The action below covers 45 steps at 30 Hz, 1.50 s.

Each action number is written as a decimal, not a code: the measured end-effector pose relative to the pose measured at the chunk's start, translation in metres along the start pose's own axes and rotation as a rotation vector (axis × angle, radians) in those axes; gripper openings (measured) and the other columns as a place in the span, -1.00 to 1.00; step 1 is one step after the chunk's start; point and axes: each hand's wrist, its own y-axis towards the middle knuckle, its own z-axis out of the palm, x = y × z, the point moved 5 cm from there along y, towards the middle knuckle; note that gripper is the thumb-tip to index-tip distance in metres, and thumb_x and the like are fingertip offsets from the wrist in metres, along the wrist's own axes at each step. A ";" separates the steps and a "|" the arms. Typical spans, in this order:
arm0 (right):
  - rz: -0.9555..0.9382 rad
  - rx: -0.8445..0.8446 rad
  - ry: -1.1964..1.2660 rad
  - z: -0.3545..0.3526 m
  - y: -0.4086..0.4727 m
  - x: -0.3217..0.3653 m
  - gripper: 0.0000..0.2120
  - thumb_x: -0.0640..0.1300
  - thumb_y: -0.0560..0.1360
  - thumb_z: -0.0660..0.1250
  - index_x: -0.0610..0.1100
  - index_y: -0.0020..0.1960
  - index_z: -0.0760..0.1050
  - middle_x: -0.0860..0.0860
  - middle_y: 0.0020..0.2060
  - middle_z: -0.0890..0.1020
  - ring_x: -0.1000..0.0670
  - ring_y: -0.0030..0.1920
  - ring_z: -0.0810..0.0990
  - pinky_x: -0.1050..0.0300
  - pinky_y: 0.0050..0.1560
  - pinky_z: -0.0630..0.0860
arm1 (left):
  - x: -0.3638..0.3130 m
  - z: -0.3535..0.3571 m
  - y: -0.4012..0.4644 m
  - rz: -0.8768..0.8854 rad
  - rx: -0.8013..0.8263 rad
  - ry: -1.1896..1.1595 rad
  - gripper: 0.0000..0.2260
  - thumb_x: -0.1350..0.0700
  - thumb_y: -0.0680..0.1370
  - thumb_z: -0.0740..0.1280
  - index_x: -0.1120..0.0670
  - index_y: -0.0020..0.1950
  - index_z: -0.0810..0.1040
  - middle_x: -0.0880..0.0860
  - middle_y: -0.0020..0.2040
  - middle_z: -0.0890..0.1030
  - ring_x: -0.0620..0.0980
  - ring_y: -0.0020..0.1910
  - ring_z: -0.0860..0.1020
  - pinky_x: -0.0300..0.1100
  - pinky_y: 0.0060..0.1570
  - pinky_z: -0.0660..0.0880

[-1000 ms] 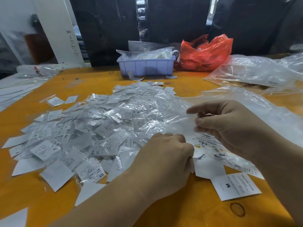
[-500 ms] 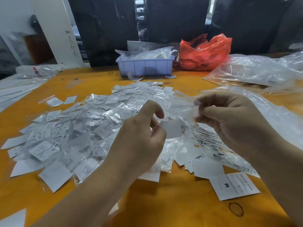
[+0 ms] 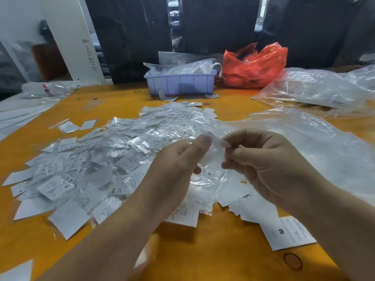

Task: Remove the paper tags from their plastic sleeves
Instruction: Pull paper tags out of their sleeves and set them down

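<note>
At the bottom of the frame the orange bench shows bare wood, with a dark ring mark at lower right and a loose paper tag printed "M" lying flat beside it. Just above, both forearms rise toward the middle of the frame. The left hand has its fingers curled, thumb raised, its grip pinching the left edge of a small clear plastic sleeve; the right hand pinches the sleeve's right edge between thumb and forefinger, so the sleeve hangs stretched between the two hands above the bench. Whether a tag is inside it is hard to tell, since the film is blurred and nearly transparent. Under and left of the hands spreads a wide pile of sleeved tags, many showing size letters such as XS and XL, filling the centre and left of the frame. To the right a large clear plastic bag lies crumpled on the bench. Farther back, in the upper centre, a lilac plastic bin holds more clear packets, with a red plastic bag just beside it on the right and another clear bag at upper right.
</note>
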 end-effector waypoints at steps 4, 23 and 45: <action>0.027 0.107 -0.194 0.006 -0.002 -0.003 -0.80 -0.45 0.45 0.32 -0.22 -0.17 0.65 -0.16 -0.26 0.63 -0.07 -0.30 0.63 0.18 -0.17 0.59 | 0.001 -0.004 0.002 0.076 -0.042 0.010 -0.91 -0.07 0.51 0.39 -0.14 -0.17 0.66 -0.07 -0.32 0.59 -0.18 -0.38 0.52 -0.41 -0.41 0.41; 0.003 -0.124 -0.264 -0.018 -0.001 0.014 -0.58 -0.62 0.25 -0.05 -0.19 -0.35 0.40 -0.17 -0.44 0.42 -0.03 -0.50 0.36 0.18 -0.57 0.30 | -0.001 -0.009 0.002 0.150 -0.091 -0.082 -0.87 -0.11 0.45 0.40 -0.07 -0.16 0.63 -0.10 -0.37 0.53 -0.20 -0.41 0.43 -0.41 -0.37 0.42; 0.153 0.342 -0.254 0.010 -0.005 -0.001 -0.86 -0.15 0.32 0.52 -0.15 -0.22 0.57 -0.04 -0.46 0.18 0.03 -0.49 0.10 0.25 -0.54 0.15 | -0.004 -0.011 0.002 0.143 -0.055 -0.141 -0.85 -0.03 0.51 0.37 0.00 -0.19 0.63 -0.08 -0.36 0.56 -0.21 -0.36 0.50 -0.41 -0.33 0.43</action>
